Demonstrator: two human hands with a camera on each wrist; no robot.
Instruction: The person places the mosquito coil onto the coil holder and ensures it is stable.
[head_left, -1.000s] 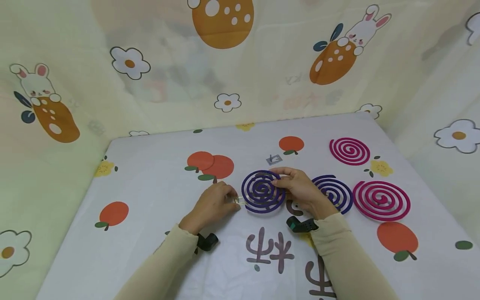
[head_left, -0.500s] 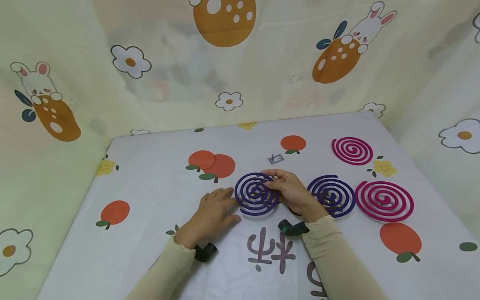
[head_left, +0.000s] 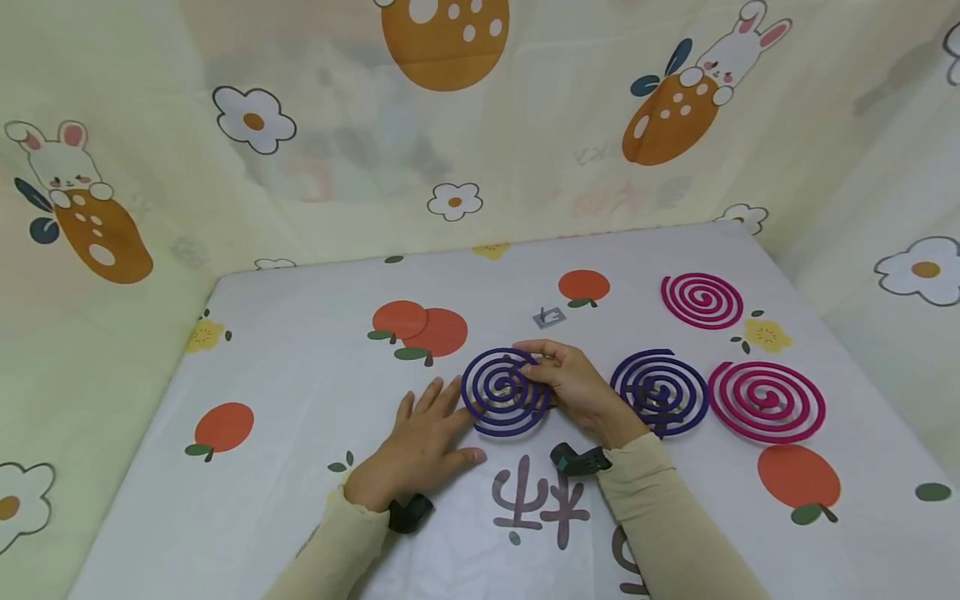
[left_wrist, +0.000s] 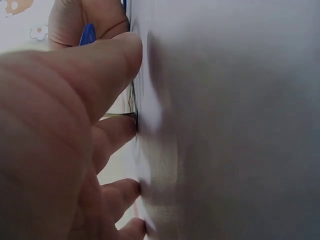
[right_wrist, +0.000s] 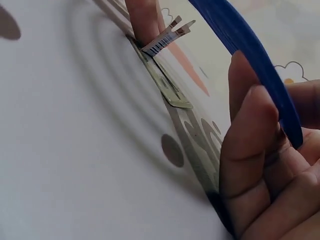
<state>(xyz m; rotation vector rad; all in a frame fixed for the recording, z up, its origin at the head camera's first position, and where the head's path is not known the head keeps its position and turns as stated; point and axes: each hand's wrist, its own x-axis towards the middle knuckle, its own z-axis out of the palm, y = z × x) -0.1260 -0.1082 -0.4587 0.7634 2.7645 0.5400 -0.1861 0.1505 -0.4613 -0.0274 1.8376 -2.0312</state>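
Pinching right hand (head_left: 581, 387): thumb and fingers closed on the rim of a dark blue mosquito coil (head_left: 504, 386), little gap between them beyond the coil's thickness.
Spread left hand (head_left: 422, 446): fingers parted and fairly straight, fingertips on the white tablecloth (head_left: 300, 358), nothing gripped; the forefinger touches a flat slotted stand (right_wrist: 162, 82) in the wrist views.
Coil's place: mid-table, in front of the right hand and just beside the left, raised over the stand and tilted, casting a spiral shadow.
Shift: a second ago the left hand pinched a pale, shiny piece at the coil's left edge; now that hand lies flat, and the right hand has carried the coil a little leftward. The stand seems steadied from one side while the coil is brought to it, so lining up the two looks like the step in hand.
Stand's make: thin, pale greenish, probably metal, with a barcode-marked forked tab bent upward.
Coil's make: matte, slim, evenly spaced windings, likely stiff and brittle.
Neighbours: another blue coil (head_left: 660, 393) to the right, its edge at or near a magenta coil (head_left: 767, 398); a farther magenta coil (head_left: 702, 298) lies well apart.
Cloth: smooth, fruit-printed, faintly glossy.
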